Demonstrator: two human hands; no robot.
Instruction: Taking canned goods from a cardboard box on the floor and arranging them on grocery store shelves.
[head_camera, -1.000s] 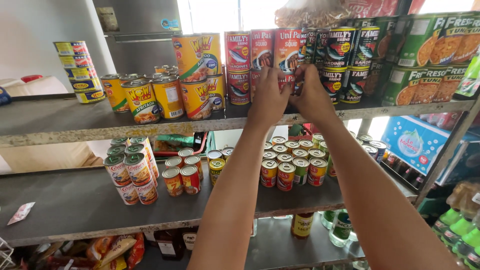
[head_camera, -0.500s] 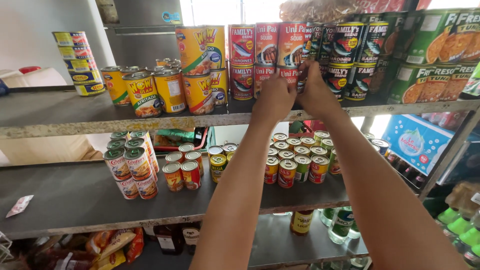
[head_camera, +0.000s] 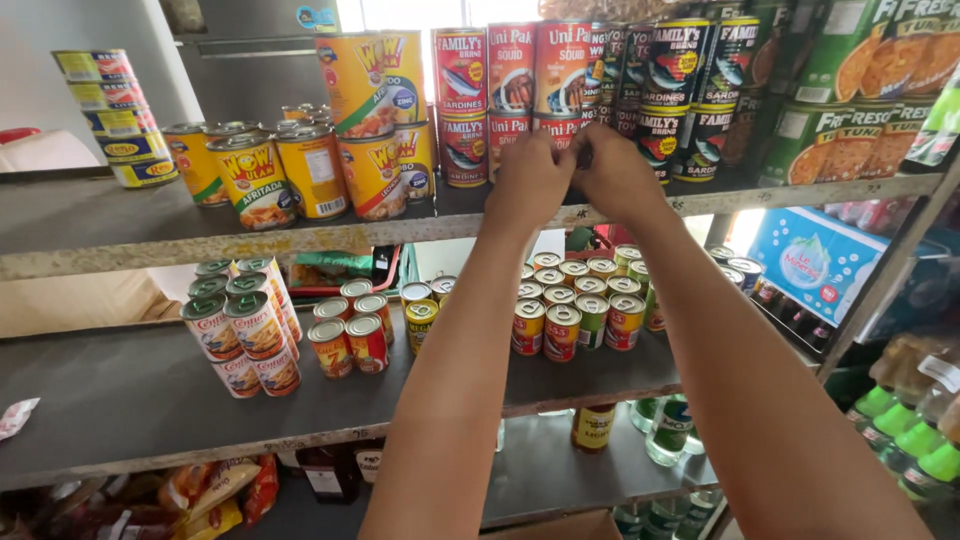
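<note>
I see a red cylindrical tin can with a white band (head_camera: 560, 128) on the top metal shelf (head_camera: 90, 235), lower tier of a two-high stack. My left hand (head_camera: 528, 180) and right hand (head_camera: 618, 172) curl closed against it. Beside it, two red fish cans (head_camera: 461, 105) stand stacked.

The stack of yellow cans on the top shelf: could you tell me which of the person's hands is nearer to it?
Left. The left hand is at the red cans, just right of the stack of yellow cans; the right hand is beyond it, farther right.
</note>
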